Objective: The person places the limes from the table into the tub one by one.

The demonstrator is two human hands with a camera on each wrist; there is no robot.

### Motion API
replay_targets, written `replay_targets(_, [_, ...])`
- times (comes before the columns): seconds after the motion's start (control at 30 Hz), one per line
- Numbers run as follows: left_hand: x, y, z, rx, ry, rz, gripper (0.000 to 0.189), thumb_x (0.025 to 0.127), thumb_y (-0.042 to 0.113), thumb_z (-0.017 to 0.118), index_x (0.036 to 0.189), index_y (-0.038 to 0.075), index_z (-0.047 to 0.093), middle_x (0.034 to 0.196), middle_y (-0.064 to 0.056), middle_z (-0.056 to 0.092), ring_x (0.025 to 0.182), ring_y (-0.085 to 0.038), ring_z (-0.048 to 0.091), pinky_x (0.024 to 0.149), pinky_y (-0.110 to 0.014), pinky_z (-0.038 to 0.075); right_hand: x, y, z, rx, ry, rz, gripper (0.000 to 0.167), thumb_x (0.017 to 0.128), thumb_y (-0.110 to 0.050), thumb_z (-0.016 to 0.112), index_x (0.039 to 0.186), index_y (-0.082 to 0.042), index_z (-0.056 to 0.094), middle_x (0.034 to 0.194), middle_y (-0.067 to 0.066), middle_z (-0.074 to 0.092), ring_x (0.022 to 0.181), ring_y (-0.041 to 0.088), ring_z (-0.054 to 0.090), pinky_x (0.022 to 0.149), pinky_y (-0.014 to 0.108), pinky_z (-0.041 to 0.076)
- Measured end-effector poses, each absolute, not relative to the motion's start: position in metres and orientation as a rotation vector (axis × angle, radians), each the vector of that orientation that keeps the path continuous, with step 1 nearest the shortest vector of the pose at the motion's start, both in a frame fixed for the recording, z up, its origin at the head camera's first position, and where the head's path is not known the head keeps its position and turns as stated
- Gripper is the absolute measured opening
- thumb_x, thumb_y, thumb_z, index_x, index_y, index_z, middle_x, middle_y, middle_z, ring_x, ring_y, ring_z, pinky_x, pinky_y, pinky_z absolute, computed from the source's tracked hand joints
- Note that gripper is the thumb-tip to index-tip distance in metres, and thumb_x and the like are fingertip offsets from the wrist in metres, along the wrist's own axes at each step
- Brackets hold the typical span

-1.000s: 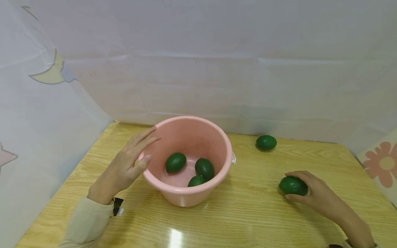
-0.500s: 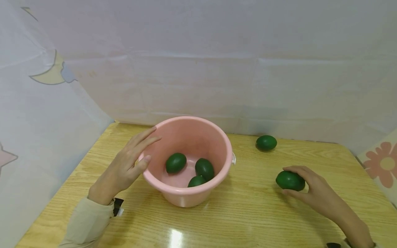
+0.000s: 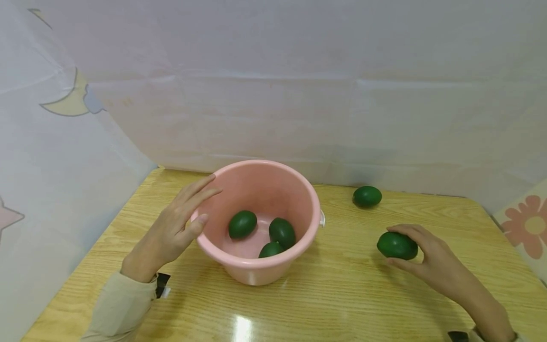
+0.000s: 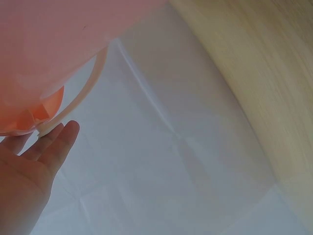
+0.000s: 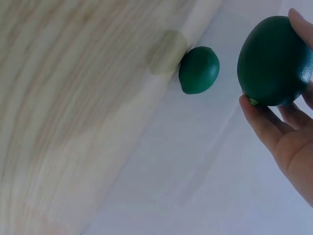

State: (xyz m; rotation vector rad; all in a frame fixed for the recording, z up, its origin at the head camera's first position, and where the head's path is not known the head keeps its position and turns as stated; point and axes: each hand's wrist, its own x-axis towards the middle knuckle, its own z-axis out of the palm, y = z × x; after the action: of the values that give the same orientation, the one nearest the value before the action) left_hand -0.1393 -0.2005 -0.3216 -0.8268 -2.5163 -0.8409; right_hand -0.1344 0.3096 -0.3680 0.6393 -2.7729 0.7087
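A pink bucket [image 3: 256, 266] stands on the wooden table, tilted slightly toward me in the head view. My left hand [image 3: 171, 228] rests against its left rim with fingers loosely extended; in the left wrist view the fingertips [image 4: 71, 132] are right at the handle's [image 4: 93, 81] joint. Three glossy dark green lime-like fruits lie inside, one at the left [image 3: 242, 224], one at the right [image 3: 282, 232], one partly hidden by the front rim [image 3: 271, 250]. My right hand [image 3: 436, 261] holds another lime-like fruit [image 5: 275, 61] between thumb and fingers, over the table right of the bucket.
One more green fruit [image 3: 367, 196] lies near the table's back edge, between bucket and right hand. A pale printed sheet [image 3: 273, 95] hangs behind the table and along its sides. Wooden tabletop [image 3: 333, 294] runs between the bucket and my right arm.
My right hand has shifted slightly left and away from me, lifting the fruit it grips. The left hand, the bucket and the other fruits have stayed put.
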Motion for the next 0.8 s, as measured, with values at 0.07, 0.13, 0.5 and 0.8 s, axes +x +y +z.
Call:
replay_targets(0.07, [-0.139, -0.2, -0.322, -0.829, -2.516, -0.841, 0.052, 0.094, 0.013, 0.054, 0.145, 0.016, 0.05, 0.16, -0.004, 0.034, 0.147, -0.025, 0.032, 0.11, -0.057, 0.035, -0.134, 0.309, -0.367, 0.652, -2.756, 0.694, 0.066, 0.069, -0.019, 0.09, 0.128, -0.015, 0.061, 0.123, 0.011, 0.063, 0.105, -0.021, 0.04, 0.071, 0.021, 0.053])
replay_targets(0.13, [-0.139, -0.201, -0.322, -0.831, -2.515, -0.84, 0.052, 0.094, 0.013, 0.054, 0.145, 0.016, 0.05, 0.16, -0.005, 0.034, 0.148, -0.025, 0.032, 0.11, -0.057, 0.035, -0.133, 0.308, -0.366, 0.661, -2.739, 0.686, 0.067, 0.068, -0.018, 0.09, 0.128, -0.014, 0.062, 0.123, 0.011, 0.063, 0.105, -0.021, 0.04, 0.07, 0.021, 0.053])
replay_targets(0.5, [-0.139, -0.201, -0.322, -0.833, -2.516, -0.847, 0.053, 0.093, 0.012, 0.054, 0.145, 0.017, 0.05, 0.161, -0.004, 0.034, 0.148, -0.025, 0.032, 0.111, -0.058, 0.034, -0.131, 0.306, -0.358, 0.666, -2.686, 0.685, 0.069, 0.065, -0.015, 0.091, 0.127, -0.012, 0.062, 0.121, 0.015, 0.064, 0.108, -0.024, 0.036, 0.074, 0.007, 0.047])
replay_targets(0.8, [-0.14, -0.2, -0.324, -0.84, -2.476, -0.853, 0.05, 0.094, 0.013, 0.052, 0.144, 0.014, 0.051, 0.159, -0.005, 0.037, 0.145, -0.026, 0.036, 0.108, -0.06, 0.037, -0.13, 0.3, -0.351, 0.676, -2.64, 0.704, 0.07, 0.064, -0.013, 0.091, 0.128, -0.014, 0.063, 0.122, 0.013, 0.064, 0.109, -0.025, 0.036, 0.079, -0.002, 0.037])
